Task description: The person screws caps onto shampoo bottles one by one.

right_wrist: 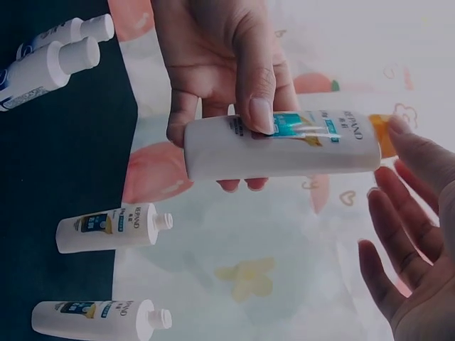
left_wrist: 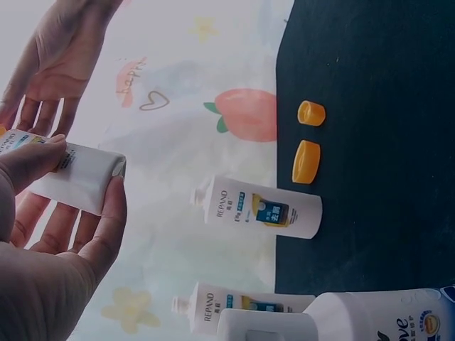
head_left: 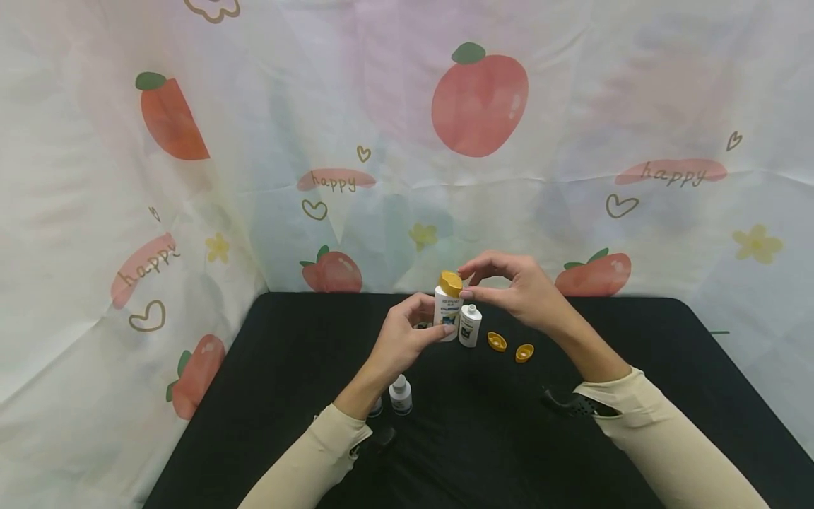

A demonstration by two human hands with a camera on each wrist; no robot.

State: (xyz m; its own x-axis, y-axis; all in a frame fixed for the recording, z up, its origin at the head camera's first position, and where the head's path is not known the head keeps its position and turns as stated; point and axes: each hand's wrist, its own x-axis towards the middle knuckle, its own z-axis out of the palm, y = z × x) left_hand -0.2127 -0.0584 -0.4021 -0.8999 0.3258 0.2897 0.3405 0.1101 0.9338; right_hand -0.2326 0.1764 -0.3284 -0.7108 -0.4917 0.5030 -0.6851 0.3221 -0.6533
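Observation:
My left hand (head_left: 403,329) grips a white shampoo bottle (right_wrist: 284,149) with a blue and yellow label, its thumb across the front and fingers behind. The bottle is raised off the table, its yellow cap (head_left: 451,283) at the upper end. At that cap, my right hand (head_left: 518,286) has its thumb and forefinger pinched on the side, while its other fingers (right_wrist: 387,213) spread loosely below. Beside the held bottle stands an uncapped bottle (head_left: 470,326) of the same kind. A second uncapped one (right_wrist: 92,320) stands near it, mostly hidden by my left hand in the head view.
Two loose yellow caps (head_left: 497,342) (head_left: 524,353) lie on the black table (head_left: 483,438) to the right of the bottles. Nearer me, by the left forearm, stand two white bottles with white caps (head_left: 400,396), one partly hidden. A printed cloth (head_left: 394,106) hangs behind the table.

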